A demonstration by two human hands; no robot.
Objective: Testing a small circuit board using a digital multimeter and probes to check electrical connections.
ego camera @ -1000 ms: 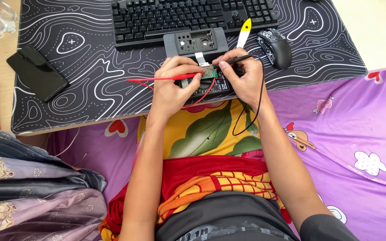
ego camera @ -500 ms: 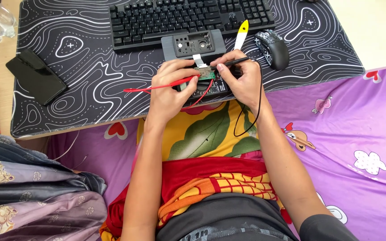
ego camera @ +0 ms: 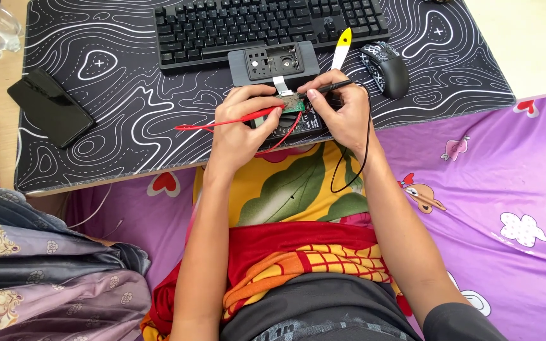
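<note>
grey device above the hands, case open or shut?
Open: the grey device lies with bare inner recesses showing, a ribbon cable running out to the small circuit board.

We saw bright, even daylight | soft shadows under the hands [ego camera: 298,120] | mild glare on the pale floor [ego camera: 538,38] at upper right | sharp focus throughout | slight wide-angle bending at edges

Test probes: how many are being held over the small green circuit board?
2. The red probe is in the left hand; the black probe is in the right hand. Both tips meet the circuit board.
</note>
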